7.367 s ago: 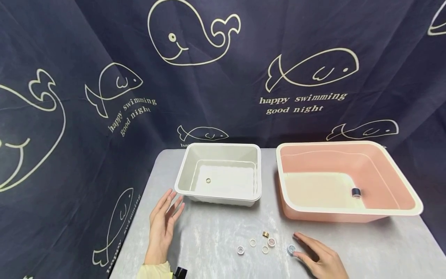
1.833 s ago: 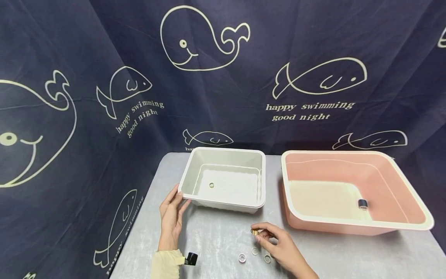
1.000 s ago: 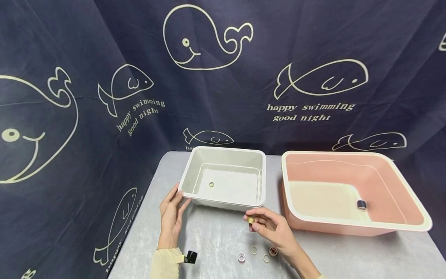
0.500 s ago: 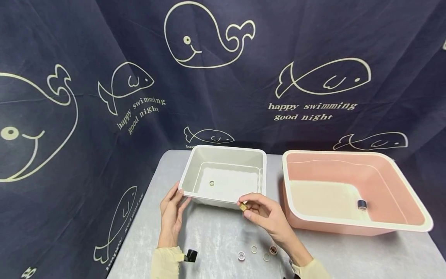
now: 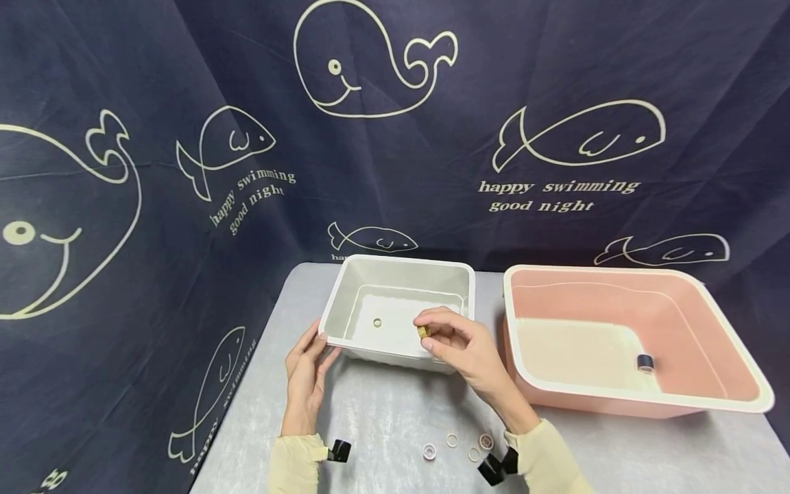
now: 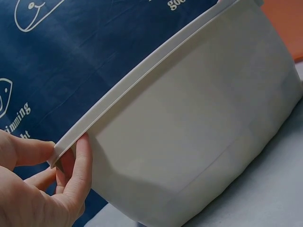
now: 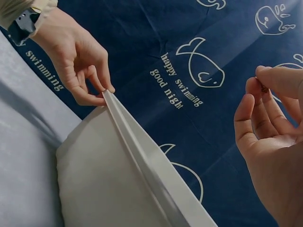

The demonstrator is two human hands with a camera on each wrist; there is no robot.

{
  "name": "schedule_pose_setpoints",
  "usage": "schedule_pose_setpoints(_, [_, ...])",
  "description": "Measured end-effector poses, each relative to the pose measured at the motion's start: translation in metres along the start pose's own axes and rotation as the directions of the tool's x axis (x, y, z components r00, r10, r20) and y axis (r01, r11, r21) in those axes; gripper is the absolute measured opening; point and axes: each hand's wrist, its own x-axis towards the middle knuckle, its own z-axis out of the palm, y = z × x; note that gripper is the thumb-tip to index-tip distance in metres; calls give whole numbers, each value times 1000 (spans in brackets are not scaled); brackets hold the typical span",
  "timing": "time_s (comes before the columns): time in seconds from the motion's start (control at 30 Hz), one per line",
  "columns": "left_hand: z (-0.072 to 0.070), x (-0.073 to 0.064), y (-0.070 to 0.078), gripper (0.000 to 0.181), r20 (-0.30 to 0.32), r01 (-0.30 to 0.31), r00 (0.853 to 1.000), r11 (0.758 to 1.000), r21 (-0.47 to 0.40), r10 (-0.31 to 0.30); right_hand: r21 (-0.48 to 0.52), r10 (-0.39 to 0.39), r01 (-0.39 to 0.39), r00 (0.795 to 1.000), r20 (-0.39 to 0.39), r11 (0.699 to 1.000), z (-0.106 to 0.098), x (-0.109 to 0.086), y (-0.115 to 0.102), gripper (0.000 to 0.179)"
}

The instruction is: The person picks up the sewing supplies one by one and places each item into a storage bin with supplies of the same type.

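Observation:
My right hand (image 5: pixel 459 346) pinches a wide gold ring (image 5: pixel 423 331) between thumb and forefinger, above the near right part of the white bin (image 5: pixel 395 348). In the right wrist view the ring (image 7: pixel 264 89) is small and dark between the fingertips. At the bin's near left corner my left hand (image 5: pixel 306 384) grips the rim, thumb on top and fingers beneath, as the left wrist view shows. A thin ring (image 5: pixel 377 322) lies on the bin floor. On the table are a pale ring (image 5: pixel 429 451), two thin rings (image 5: pixel 452 440) (image 5: pixel 474 454) and a reddish-brown ring (image 5: pixel 486 441).
A larger pink bin (image 5: pixel 617 394) stands to the right, with a dark navy ring (image 5: pixel 645 362) inside. A dark blue curtain (image 5: pixel 432 171) with whale and fish drawings hangs behind and to the left. The grey table (image 5: pixel 382 405) stretches in front of the bins.
My right hand picked up the gold ring from the table and carried it up and left over the white bin. My left hand took hold of the rim. The light blue ring left the table.

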Motion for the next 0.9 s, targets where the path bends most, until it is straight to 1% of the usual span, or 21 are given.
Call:
schedule_pose_setpoints(0.27, [-1,0,-1,51,-7,1,1000,1000,-10,-1,-70,34,-35,999,-17,997,6,26,2,29])
schedule_pose_setpoints(0.4, [-1,0,-1,51,-5,6,1000,1000,-8,-6,-94,59,-62,998,-30,994,5,41,4,31])
schedule_pose_setpoints(0.5, [0,-1,-1,51,-12,7,1000,1000,-22,-8,-115,81,-85,996,-40,990,4,52,6,33])
schedule_pose_setpoints(0.57, [0,-2,0,52,-14,5,1000,1000,-16,-5,-142,90,-97,994,-56,985,3,61,10,34])
schedule_pose_setpoints(0.73, [2,-4,0,53,-9,-3,1000,1000,-1,3,-212,79,-96,993,-86,973,2,82,18,33])
schedule_pose_setpoints(0.9, [4,-4,0,51,-27,-16,1000,1000,-8,16,-271,67,-88,994,-88,959,-1,104,25,30])
